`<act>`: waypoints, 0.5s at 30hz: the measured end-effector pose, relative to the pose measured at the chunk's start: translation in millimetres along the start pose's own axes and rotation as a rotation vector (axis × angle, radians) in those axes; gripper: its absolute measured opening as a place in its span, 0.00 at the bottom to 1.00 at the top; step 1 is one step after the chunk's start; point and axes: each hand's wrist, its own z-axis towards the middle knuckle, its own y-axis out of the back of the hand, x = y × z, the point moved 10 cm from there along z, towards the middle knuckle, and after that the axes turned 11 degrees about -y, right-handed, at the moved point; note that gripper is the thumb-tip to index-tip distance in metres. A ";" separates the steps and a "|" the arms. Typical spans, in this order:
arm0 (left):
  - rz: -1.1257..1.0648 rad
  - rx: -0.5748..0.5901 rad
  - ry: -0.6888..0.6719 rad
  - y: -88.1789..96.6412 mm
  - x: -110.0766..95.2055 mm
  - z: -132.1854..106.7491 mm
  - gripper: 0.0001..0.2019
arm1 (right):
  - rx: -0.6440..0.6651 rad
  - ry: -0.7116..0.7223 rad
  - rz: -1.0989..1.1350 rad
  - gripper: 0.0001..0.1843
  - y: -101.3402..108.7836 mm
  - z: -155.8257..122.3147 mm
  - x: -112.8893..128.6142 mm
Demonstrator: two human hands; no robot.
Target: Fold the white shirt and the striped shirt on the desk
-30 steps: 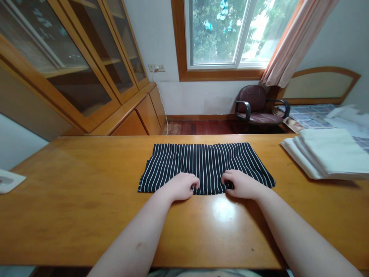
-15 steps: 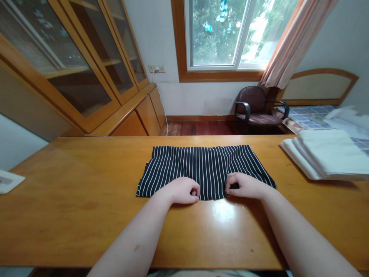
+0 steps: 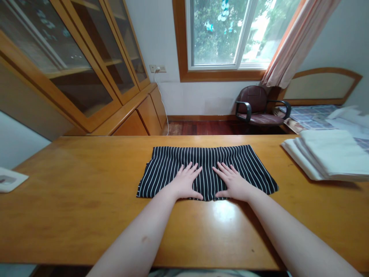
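The left hand (image 3: 184,184) and right hand (image 3: 234,184) rest flat, fingers (image 3: 190,171) spread apart and gripping nothing, on a black cloth with white pinstripes (image 3: 170,161) lying centrally on the wooden tabletop (image 3: 86,231).

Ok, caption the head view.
Left hand and right hand lie flat on a black white-striped cloth on a varnished wooden table.

We rest our left hand (image 3: 184,182) and right hand (image 3: 234,184) flat, fingers spread, on a black cloth with white pinstripes (image 3: 207,157), which lies on a wooden table (image 3: 86,231); a stack of folded white fabric (image 3: 325,154) sits off to our right.
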 end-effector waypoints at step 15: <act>-0.048 0.134 0.338 5.7 74.0 -50.2 0.61 | 0.092 -0.414 -0.017 0.64 7.3 -8.9 -124.0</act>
